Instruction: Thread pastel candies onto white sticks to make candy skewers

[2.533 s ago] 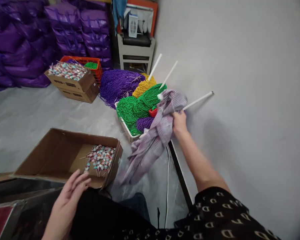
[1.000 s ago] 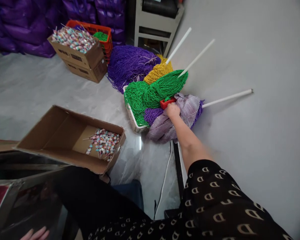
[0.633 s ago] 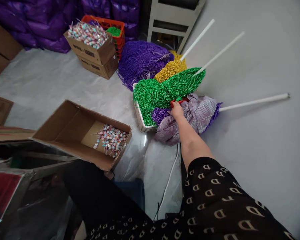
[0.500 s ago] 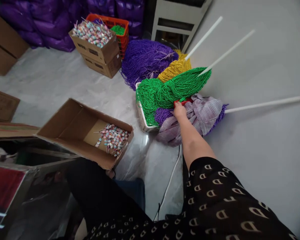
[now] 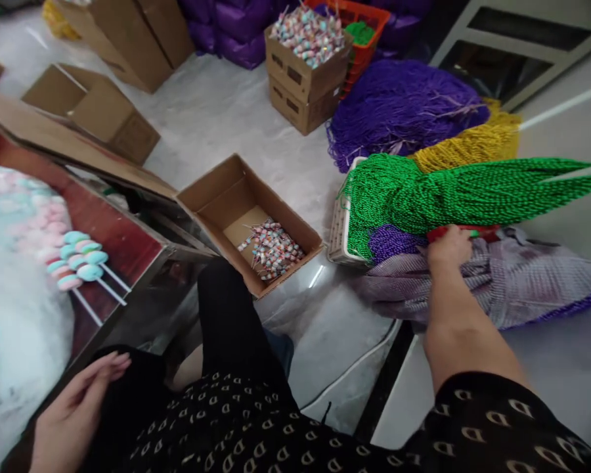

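Note:
My right hand (image 5: pixel 450 246) reaches far out to the right, its fingers closed at a red object (image 5: pixel 487 232) with a green part, mostly hidden. This object lies between a long bundle of shiny green bead strands (image 5: pixel 463 197) and a greyish-purple mesh cloth (image 5: pixel 512 276). Purple beads (image 5: pixel 394 243) show beside the hand. Low at the left, my left hand (image 5: pixel 79 401) is empty above my lap, fingers stretched out and held near each other. Closest to it are several pink and blue marshmallow sticks (image 5: pixel 81 259) on a red tabletop (image 5: pixel 123 263).
An open carton (image 5: pixel 207 203) with wrapped candy sticks (image 5: pixel 273 249) stands before my knees. Behind are stacked cartons (image 5: pixel 305 85) heaped with candy, an orange crate (image 5: pixel 374 33), and purple (image 5: pixel 404 105) and gold (image 5: pixel 467 144) bead bundles. A white cable (image 5: pixel 349 378) crosses the floor.
The view has swung left, bringing the marshmallow sticks and my left hand into sight. My right hand stays at the red object.

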The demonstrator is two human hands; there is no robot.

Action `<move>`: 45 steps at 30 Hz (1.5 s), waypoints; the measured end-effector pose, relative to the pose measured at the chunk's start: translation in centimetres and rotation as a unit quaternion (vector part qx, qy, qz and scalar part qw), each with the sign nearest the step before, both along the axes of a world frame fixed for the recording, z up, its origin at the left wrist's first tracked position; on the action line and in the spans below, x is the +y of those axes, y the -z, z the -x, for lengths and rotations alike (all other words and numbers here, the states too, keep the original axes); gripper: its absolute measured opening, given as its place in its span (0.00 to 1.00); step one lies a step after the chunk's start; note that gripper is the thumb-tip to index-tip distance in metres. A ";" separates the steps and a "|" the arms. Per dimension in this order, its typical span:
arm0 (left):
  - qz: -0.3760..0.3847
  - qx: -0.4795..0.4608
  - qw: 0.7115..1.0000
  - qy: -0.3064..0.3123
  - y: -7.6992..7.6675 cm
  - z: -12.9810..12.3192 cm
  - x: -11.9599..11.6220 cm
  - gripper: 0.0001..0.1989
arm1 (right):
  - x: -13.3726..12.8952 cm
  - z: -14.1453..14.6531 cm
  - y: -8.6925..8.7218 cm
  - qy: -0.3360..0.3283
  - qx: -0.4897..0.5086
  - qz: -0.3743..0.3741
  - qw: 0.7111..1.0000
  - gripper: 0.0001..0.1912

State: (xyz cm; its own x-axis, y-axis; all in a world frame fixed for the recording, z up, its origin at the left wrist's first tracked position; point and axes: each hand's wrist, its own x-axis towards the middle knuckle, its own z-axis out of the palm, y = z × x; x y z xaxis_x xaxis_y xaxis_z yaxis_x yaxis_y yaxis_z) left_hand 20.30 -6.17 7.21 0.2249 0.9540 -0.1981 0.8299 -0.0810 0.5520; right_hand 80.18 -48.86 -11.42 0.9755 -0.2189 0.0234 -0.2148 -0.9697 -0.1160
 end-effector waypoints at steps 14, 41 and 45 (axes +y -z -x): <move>0.045 -0.115 0.991 0.055 1.3 -1.0 0.7 0.35 | -2.5 3.4 -2.0 -0.063 -0.148 -0.116 0.980 0.25; 0.266 -0.493 0.826 0.067 0.1 -11.0 3.9 0.34 | 35.0 30.6 -18.0 -0.715 -0.168 -0.321 0.598 0.19; 0.272 -0.505 0.819 0.029 0.8 -10.8 5.4 0.33 | 38.5 32.1 -16.7 -0.756 -0.188 -0.285 0.559 0.19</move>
State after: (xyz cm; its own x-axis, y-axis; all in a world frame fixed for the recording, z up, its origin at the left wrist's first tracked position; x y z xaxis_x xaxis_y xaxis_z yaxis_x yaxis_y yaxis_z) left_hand 31.12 -0.73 6.43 0.5780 0.7682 -0.2752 -0.0677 0.3813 0.9220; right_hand 48.07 -10.36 5.32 0.0056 0.7722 0.6354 0.9435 0.2065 -0.2593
